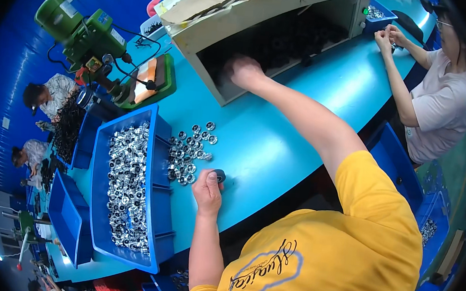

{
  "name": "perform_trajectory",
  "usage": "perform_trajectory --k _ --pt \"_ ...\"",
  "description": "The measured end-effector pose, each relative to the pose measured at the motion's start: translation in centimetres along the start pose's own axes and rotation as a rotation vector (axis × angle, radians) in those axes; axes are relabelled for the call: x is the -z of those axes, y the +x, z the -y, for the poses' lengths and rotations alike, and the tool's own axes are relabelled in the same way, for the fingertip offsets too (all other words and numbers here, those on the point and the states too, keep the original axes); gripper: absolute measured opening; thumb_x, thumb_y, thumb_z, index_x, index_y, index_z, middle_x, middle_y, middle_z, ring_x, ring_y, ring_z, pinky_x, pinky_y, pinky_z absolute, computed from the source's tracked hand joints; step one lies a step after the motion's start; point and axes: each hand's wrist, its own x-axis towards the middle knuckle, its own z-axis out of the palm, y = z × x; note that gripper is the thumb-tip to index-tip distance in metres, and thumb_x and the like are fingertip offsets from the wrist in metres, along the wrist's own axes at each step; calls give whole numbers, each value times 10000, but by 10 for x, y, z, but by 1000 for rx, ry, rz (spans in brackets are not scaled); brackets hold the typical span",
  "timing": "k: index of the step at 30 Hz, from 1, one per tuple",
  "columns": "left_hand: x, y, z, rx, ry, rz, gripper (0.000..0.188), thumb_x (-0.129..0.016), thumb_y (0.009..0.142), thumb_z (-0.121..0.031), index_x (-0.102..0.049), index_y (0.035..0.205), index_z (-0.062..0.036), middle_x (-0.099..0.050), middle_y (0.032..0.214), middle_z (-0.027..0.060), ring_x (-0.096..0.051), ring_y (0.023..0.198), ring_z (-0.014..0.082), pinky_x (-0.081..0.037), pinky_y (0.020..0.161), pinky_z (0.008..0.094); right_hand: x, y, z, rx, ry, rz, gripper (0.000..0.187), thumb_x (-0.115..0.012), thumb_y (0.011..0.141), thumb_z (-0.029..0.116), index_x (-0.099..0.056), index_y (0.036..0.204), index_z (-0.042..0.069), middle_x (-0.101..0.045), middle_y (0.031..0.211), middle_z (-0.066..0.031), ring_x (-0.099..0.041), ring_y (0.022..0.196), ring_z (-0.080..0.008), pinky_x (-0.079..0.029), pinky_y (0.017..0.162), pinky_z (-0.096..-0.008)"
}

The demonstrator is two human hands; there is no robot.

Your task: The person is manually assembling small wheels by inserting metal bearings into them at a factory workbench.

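My left hand (206, 193) is closed around a small black round part (220, 176), held just above the turquoise table. Beside that hand, several shiny clear-and-silver round parts (191, 152) lie loose on the tabletop. My right arm stretches forward, and my right hand (245, 72) reaches into the dark opening of a cream-coloured metal box (198, 37). Its fingers are blurred and in shadow, so their grip cannot be made out. Dark pieces (303, 41) fill the inside of the box, too dim to tell apart.
Left of the loose parts stands a blue bin (160, 194) heaped with shiny round parts. A green drill press (76, 32) rises behind it. An emptier blue bin (68, 220) sits further left. At the right, a co-worker (442, 97) handles something small near another blue bin (385, 17).
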Motion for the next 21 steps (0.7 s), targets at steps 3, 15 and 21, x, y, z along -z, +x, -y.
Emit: perform_trajectory --k 3,15,21 --pt "-1 6 -3 15 40 -13 439 -498 1076 -380 -632 858 -23 -580 627 21 -556 527 96 -396 482 255 -40 37 -23 -97 -212 141 232 -600 863 170 -761 1019 109 -695 1154 -159 -657 1096 -354 -559 875 -487" --pt "5 7 -1 -84 -14 95 235 -673 996 -209 -650 1090 5 -682 840 73 -616 672 126 -498 617 269 -91 73 -19 -95 -327 2 312 -535 924 207 -716 1177 222 -619 1295 -115 -508 1255 -327 -386 1006 -572" --pt "2 6 -6 -12 -47 36 308 -655 1008 -160 -647 1283 -21 -675 808 57 -594 657 96 -480 596 243 -54 43 -7 -21 -174 -177 278 -749 762 297 -721 1026 215 -640 1135 -99 -535 1176 -335 -425 957 -517"
